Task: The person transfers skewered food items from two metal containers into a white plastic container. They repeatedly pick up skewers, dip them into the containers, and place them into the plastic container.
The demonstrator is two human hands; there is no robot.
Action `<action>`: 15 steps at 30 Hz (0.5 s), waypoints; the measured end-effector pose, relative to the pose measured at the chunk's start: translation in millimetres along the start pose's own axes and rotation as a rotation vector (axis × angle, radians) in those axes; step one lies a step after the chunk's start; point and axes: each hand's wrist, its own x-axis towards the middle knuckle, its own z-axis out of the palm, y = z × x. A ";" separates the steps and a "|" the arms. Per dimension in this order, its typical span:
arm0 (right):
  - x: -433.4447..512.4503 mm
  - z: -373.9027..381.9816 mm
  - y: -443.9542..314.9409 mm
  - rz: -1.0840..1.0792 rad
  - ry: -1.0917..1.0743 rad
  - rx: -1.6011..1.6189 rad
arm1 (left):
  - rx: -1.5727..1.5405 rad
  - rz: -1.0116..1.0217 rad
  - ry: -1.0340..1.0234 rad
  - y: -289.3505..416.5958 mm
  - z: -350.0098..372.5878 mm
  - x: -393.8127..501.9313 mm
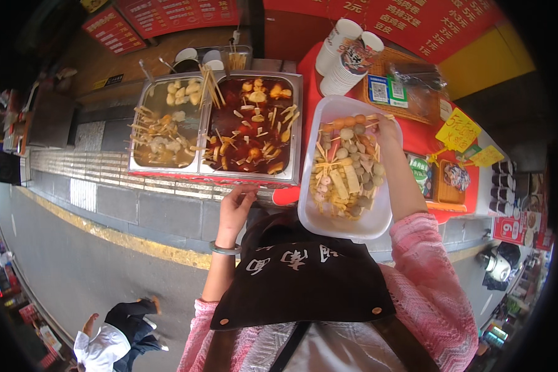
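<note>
My right hand (387, 131) reaches into the far right corner of a white plastic tub (317, 218). Its fingers are at the stick end of a skewer of orange balls (348, 122) and seem to grip it. Skewered balls (367, 176), tofu-skin rolls (344, 180) and other skewers fill the tub. Loosely curled, my left hand (238, 201) hovers by the near edge of a two-part steel food warmer (249, 178), with nothing visible in it. Red broth (232, 118) with skewers stands in the right compartment, paler broth (190, 123) with skewers in the left.
Stacked paper cups (344, 69) stand behind the tub. A wicker tray (416, 109) holds payment-code cards (388, 90) and plastic bags. Lidded dark cups (502, 186) line the right end. Bamboo sticks (209, 86) rise between the compartments. A passer-by (116, 335) is on the road at lower left.
</note>
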 end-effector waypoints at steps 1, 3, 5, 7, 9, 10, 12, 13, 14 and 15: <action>-1.8 -0.1 -1.0 -0.014 0.016 -0.074 | -0.007 -0.016 -0.002 0.4 0.5 0.7; -6.2 3.0 -6.5 -0.060 -0.007 -0.248 | 0.016 0.005 -0.027 2.3 2.4 3.9; -20.7 3.6 -15.0 -0.073 0.009 -0.464 | 0.055 0.019 -0.043 5.3 4.8 6.4; -40.8 6.6 -32.8 -0.065 0.065 -0.722 | 0.040 -0.046 -0.094 8.8 7.1 9.9; -60.3 26.4 -47.6 -0.045 -0.027 -0.442 | 0.043 -0.073 -0.124 11.7 9.7 12.4; -69.1 34.9 -54.2 -0.006 -0.040 -0.320 | 0.052 -0.067 -0.128 12.8 11.1 13.4; -82.9 37.4 -63.5 -0.049 0.003 -0.522 | 0.063 -0.059 -0.133 14.6 12.7 13.6; -85.0 37.4 -64.5 -0.107 0.004 -0.611 | 0.065 -0.055 -0.133 15.1 12.9 13.4; -83.6 36.1 -63.7 -0.084 0.010 -0.603 | 0.066 -0.069 -0.122 15.4 12.9 12.6; -79.0 32.9 -61.8 -0.114 -0.019 -0.574 | 0.060 -0.043 -0.124 15.3 12.5 12.1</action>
